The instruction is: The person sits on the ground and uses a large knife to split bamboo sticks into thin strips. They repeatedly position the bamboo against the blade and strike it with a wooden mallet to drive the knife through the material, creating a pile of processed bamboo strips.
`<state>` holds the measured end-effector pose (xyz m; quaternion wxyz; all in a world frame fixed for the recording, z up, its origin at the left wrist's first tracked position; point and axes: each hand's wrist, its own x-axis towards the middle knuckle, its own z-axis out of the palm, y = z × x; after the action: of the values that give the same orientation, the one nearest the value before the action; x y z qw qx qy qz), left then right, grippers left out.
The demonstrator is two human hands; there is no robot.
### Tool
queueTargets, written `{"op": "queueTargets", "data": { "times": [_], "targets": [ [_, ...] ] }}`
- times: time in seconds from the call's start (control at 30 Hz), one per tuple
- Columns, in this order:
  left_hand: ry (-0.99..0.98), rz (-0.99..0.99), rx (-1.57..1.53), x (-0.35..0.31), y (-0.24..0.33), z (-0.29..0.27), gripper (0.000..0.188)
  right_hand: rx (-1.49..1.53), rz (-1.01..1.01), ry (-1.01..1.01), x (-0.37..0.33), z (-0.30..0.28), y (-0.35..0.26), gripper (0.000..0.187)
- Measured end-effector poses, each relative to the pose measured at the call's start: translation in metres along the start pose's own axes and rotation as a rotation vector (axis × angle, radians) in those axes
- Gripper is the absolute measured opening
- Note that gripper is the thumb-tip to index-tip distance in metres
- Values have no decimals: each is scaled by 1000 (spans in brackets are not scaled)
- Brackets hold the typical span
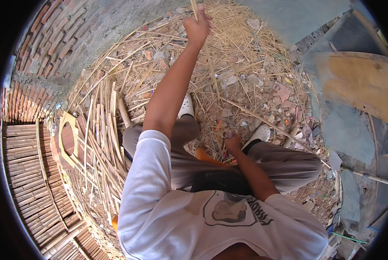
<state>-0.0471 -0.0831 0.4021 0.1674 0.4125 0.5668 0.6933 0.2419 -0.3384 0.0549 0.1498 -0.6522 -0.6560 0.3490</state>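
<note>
My left hand is stretched far forward, its fingers wrapped round a thin, pale bamboo strip. One end of the strip rises past the upper edge of the picture; the other slants down toward the ground between my feet. Close to my body, between my knees, my right hand is closed. A small greyish end shows above its fist, but what it belongs to is too small to tell. A long thin pole runs from near the strip's lower end out to the right.
Split bamboo strips lie heaped at my left, beside a yellow cut-out frame. Straw-like shavings and rubble cover the ground ahead. A brick wall and a bamboo slat panel stand left; a tan board lies right.
</note>
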Motion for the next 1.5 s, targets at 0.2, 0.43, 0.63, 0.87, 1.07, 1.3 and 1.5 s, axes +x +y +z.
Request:
{"op": "queueTargets", "data": {
  "times": [0.2, 0.43, 0.63, 0.87, 1.07, 1.3, 1.5],
  "targets": [
    [58, 270, -64, 47, 37, -34, 56, 158, 482, -542, -17, -10, 36, 14],
    [295, 406, -96, 51, 220, -132, 62, 144, 280, -412, 20, 21, 100, 15],
    [878, 419, -96, -48, 242, -480, 95, 579, 473, -445, 17, -52, -5, 20],
    [1344, -367, 86, -336, 134, -540, 107, 899, 561, -249, 42, -98, -29, 17],
    [1332, -381, 605, -404, 37, -383, 48, 1061, 536, -253, 45, -125, -27, 12],
    [-291, 105, 431, -267, 56, -109, 27, 1156, 518, -197, 30, -176, -36, 9],
    [-630, -1219, 173, -349, -214, 48, 54, 762, 379, -77, -12, -247, -61, 14]
  ]
}}
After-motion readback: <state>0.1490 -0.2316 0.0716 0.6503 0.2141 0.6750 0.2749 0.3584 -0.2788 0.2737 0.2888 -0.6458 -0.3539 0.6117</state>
